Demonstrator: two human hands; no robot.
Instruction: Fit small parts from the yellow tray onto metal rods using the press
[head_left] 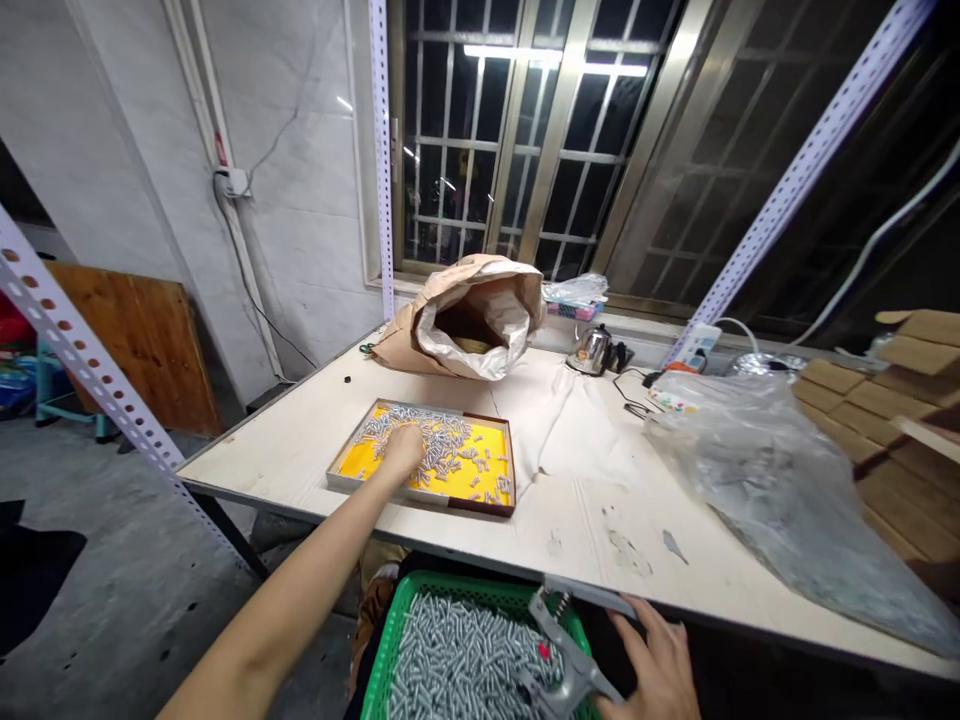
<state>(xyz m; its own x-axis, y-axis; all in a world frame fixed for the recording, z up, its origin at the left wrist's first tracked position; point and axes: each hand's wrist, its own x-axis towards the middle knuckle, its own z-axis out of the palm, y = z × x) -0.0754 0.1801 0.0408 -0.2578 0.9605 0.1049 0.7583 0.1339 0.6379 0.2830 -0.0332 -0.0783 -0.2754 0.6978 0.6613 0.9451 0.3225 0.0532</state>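
"Which containers are seen, biggest first?"

"At the far right, cardboard boxes (900,470) are piled beside the table (270,450). A clear plastic bag (757,450) is spread over the table's right end; its contents cannot be made out. Behind the flat tray (491,438), a brown paper sack (405,340) is laid with its mouth turned to the front, and only a dark inside is shown."

"And the smaller ones?"

"Below the table's near edge, a green basket (391,645) is filled with a thick heap of silver metal pieces (465,660). The tray is lined in yellow and strewn with small pieces (442,440), crowded at the left and middle, thinly scattered at the right."

"What else is set around, and what is blocked?"

"A window (525,130) is set behind the table, and a kettle (592,350) is placed near it. The tray's near wall is partly hidden by the left forearm (315,560), and the basket's right side is partly covered by a metal tool (574,665)."

"How are the fingers held?"

"The right hand (660,665) is placed at the tool's handle ends, thumb and fingers parted; whether a firm grip is kept cannot be told. The left hand (405,450) is curled among the tray's pieces; its fingertips are hidden, so whether any are pinched cannot be told."
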